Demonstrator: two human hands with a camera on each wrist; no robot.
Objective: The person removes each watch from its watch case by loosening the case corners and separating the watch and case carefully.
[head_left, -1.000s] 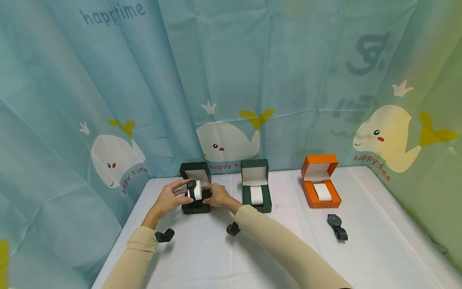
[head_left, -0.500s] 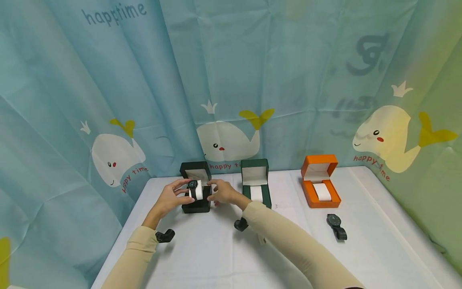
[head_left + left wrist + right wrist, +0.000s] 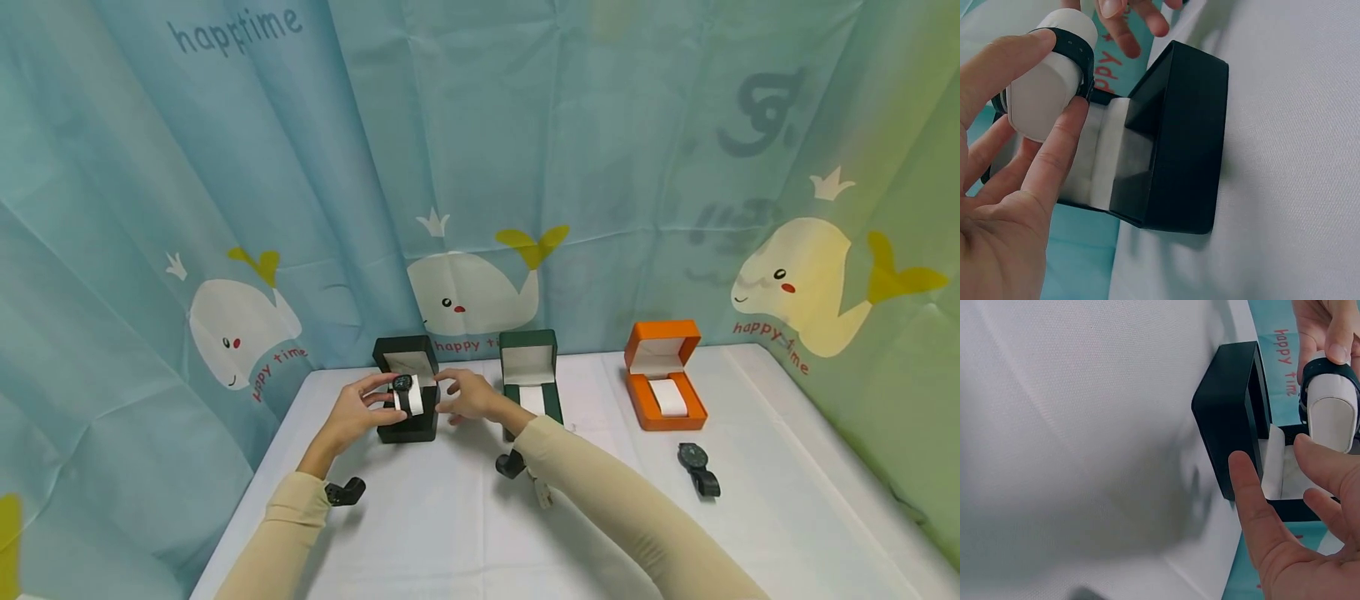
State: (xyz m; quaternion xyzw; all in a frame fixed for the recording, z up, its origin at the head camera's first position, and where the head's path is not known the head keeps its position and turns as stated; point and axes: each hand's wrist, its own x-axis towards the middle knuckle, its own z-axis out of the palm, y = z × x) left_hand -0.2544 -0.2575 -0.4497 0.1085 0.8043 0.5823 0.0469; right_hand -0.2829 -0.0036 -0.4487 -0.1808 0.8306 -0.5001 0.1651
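Note:
A black watch (image 3: 402, 384) is strapped round a white cushion (image 3: 416, 398). My left hand (image 3: 356, 413) pinches them above the open black box (image 3: 408, 431); the left wrist view shows the thumb on the strap (image 3: 1074, 47) and other fingers round the cushion (image 3: 1040, 103). To the right of the cushion is my right hand (image 3: 472, 396), its fingers spread and holding nothing. In the right wrist view that hand's thumb lies just below the cushion (image 3: 1332, 415); whether they touch, I cannot tell. The watch face is hidden in both wrist views.
An open green box (image 3: 555, 405) with a white cushion stands right of the black one, partly behind my right forearm. Farther right are an open orange box (image 3: 651, 410) with a white cushion and, in front of it, a second black watch (image 3: 693, 457). Curtain hangs behind the table.
My right hand has let go on the cushion's side and drawn back to the right, fingers spreading. My left hand keeps its grip on the watch and cushion, which have shifted slightly right.

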